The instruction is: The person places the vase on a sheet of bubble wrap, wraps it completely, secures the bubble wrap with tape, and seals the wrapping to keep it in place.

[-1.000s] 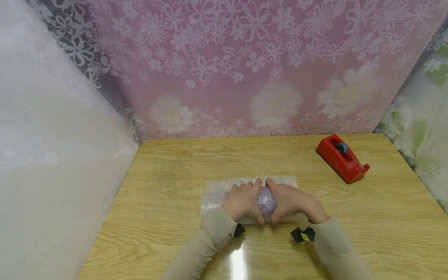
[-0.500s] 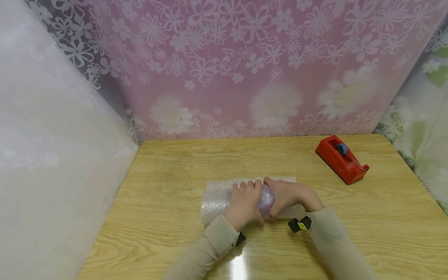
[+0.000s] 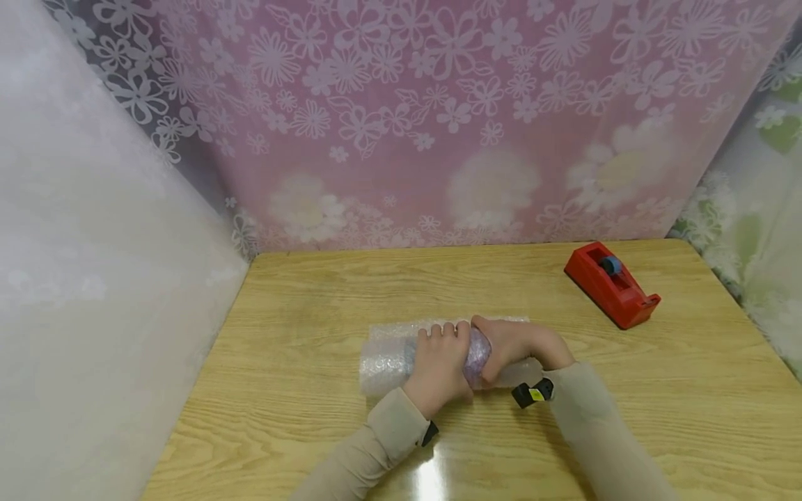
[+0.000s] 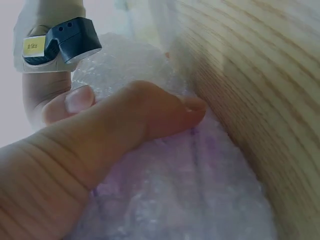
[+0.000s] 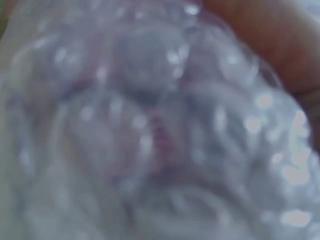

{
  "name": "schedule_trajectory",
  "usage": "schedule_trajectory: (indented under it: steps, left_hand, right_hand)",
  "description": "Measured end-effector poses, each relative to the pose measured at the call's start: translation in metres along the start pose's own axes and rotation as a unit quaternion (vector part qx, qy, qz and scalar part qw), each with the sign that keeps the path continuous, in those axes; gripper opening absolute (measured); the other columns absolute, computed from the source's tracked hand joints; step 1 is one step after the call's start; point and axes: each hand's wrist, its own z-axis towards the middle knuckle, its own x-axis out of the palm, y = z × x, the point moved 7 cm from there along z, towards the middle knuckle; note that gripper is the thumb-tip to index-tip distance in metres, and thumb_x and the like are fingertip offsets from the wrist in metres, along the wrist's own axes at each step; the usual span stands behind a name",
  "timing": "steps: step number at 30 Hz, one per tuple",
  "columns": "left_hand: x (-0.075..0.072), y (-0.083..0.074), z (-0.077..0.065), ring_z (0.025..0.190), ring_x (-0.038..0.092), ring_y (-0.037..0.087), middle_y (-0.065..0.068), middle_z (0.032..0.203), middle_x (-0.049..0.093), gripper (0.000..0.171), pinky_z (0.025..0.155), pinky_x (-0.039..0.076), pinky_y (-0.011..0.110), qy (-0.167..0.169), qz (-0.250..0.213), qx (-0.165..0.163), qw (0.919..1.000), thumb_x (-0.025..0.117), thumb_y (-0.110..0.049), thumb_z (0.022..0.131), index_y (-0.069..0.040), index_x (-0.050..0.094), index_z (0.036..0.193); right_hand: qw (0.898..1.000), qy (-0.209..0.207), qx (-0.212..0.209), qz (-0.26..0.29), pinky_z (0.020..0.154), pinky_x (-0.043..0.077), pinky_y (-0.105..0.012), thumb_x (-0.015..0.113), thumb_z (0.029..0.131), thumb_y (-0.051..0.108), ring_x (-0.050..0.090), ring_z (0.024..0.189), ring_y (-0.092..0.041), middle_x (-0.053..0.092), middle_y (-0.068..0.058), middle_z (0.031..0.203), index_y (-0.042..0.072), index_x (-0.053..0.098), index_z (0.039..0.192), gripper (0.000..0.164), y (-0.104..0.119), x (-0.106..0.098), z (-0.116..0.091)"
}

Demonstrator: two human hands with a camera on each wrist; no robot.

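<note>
A: By what is the work area bounded?
B: A wood-grain table (image 3: 301, 313) is backed by a pink floral backdrop (image 3: 388, 188); pale hangings (image 3: 113, 264) are seen at both sides.

A: Where is the wrap (image 3: 381, 369) located?
B: It is laid on the near half of the table as a roll, set crosswise. A flatter strip of the same material is seen along its far side. A purple tint is shown through the middle – the contents cannot be identified.

A: How is the left hand (image 3: 436, 362) placed?
B: The roll is gripped from above, left of the purple part. The fingers are curled over the far side; in the left wrist view, the thumb (image 4: 150, 107) is pressed along the wrap.

A: And the right hand (image 3: 516, 348)?
B: The purple part is gripped from the right, with fingers and thumb curved round it. In the right wrist view, only blurred bubbles and a portion of hand are shown.

A: What is worn?
B: Beige sleeves (image 3: 589, 403), with a black device (image 3: 532, 394) – yellow-labelled – fitted at the right wrist.

A: What else is placed on the table?
B: A red dispenser (image 3: 610, 289), loaded with blue tape (image 3: 610, 265), is stood at the far right, well apart from both hands.
</note>
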Motion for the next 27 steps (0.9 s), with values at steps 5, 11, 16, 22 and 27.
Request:
schedule_trajectory:
  steps: [5, 11, 16, 22, 27]
  left_hand:
    - [0.001, 0.002, 0.001, 0.086, 0.058, 0.023, 0.005, 0.098, 0.063, 0.093, 0.074, 0.044, 0.04, -0.011, -0.005, 0.005, 0.9999, 0.094, -0.054, 0.043, -0.012, 0.05, 0.113]
    - [0.003, 0.001, 0.002, 0.086, 0.057, 0.022, 0.005, 0.098, 0.063, 0.094, 0.072, 0.042, 0.038, 0.006, -0.014, 0.009, 0.9998, 0.094, -0.055, 0.044, -0.012, 0.051, 0.115]
    - [0.003, 0.002, 0.005, 0.087, 0.059, 0.022, 0.005, 0.1, 0.064, 0.096, 0.073, 0.043, 0.037, 0.02, -0.014, 0.02, 0.9995, 0.095, -0.052, 0.044, -0.013, 0.051, 0.12]
    - [0.002, 0.001, 0.005, 0.09, 0.061, 0.022, 0.006, 0.103, 0.065, 0.097, 0.073, 0.044, 0.037, 0.031, -0.019, 0.029, 0.9989, 0.097, -0.048, 0.043, -0.016, 0.051, 0.122]
    - [0.003, 0.001, 0.006, 0.092, 0.061, 0.022, 0.005, 0.104, 0.065, 0.098, 0.075, 0.045, 0.037, 0.042, -0.022, 0.024, 0.9986, 0.098, -0.049, 0.042, -0.018, 0.05, 0.123]
  right_hand:
    - [1.0, 0.004, -0.006, 0.017, 0.078, 0.05, -0.038, 0.083, 0.055, 0.022, 0.057, 0.089, -0.022, 0.058, -0.008, 0.102, 0.005, 0.049, 0.114, 0.07, -0.001, -0.001, 0.002]
    - [0.999, 0.017, -0.018, 0.04, 0.079, 0.05, -0.039, 0.08, 0.056, 0.02, 0.057, 0.091, -0.023, 0.057, -0.009, 0.103, 0.004, 0.05, 0.114, 0.067, -0.001, 0.0, 0.0]
    - [1.0, 0.003, -0.002, 0.028, 0.081, 0.05, -0.038, 0.08, 0.056, 0.02, 0.057, 0.092, -0.022, 0.058, -0.007, 0.105, 0.005, 0.05, 0.116, 0.069, -0.001, 0.0, -0.001]
    - [0.999, -0.031, 0.037, -0.018, 0.081, 0.05, -0.039, 0.082, 0.058, 0.018, 0.056, 0.094, -0.02, 0.059, -0.004, 0.107, 0.008, 0.052, 0.123, 0.072, 0.007, 0.002, -0.011]
    - [0.981, -0.109, 0.042, -0.155, 0.082, 0.05, -0.049, 0.088, 0.058, 0.025, 0.058, 0.097, -0.028, 0.061, -0.008, 0.109, 0.005, 0.055, 0.125, 0.077, 0.023, 0.0, -0.025]
